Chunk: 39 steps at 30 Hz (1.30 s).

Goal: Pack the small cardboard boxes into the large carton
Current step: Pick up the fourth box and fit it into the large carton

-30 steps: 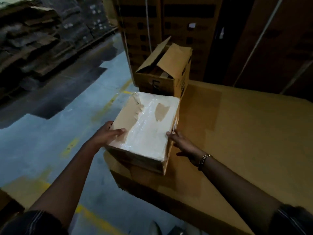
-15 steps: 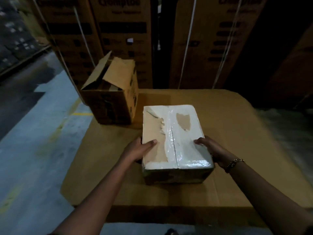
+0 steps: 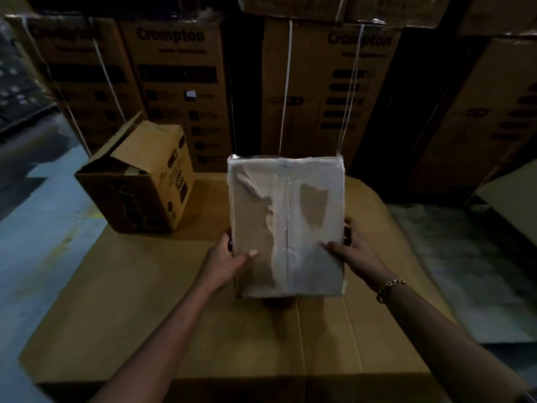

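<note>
Both hands, left hand (image 3: 229, 261) and right hand (image 3: 353, 251), grip the taped box (image 3: 286, 225) by its sides, probably lifted off the big flat carton (image 3: 174, 315); open carton (image 3: 139, 178) sits back-left.

Box (image 3: 286, 225) now lifted & tilted toward camera.

Single head view, close, angled forward-down over cardboard surface (image 3: 145, 315), facing stacked cartons (image 3: 180, 82).
</note>
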Each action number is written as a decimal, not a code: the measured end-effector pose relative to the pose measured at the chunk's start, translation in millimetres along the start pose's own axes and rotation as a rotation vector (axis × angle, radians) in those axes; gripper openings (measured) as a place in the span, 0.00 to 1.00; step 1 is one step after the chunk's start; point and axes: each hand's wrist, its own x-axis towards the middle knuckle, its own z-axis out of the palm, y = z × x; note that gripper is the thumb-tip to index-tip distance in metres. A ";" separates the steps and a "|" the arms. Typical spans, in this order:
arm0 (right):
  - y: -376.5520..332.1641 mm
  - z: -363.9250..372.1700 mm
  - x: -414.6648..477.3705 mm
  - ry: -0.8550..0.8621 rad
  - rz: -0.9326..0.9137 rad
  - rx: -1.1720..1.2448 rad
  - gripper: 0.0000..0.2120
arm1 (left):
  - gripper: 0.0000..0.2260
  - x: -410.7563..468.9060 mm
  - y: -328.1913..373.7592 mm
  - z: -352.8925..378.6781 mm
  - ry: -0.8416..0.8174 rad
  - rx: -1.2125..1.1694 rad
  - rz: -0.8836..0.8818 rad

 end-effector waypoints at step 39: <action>42.0 7.5 -23.0 0.021 0.467 0.120 0.13 | 0.12 -20.0 -36.0 -25.6 -0.018 -0.249 -0.339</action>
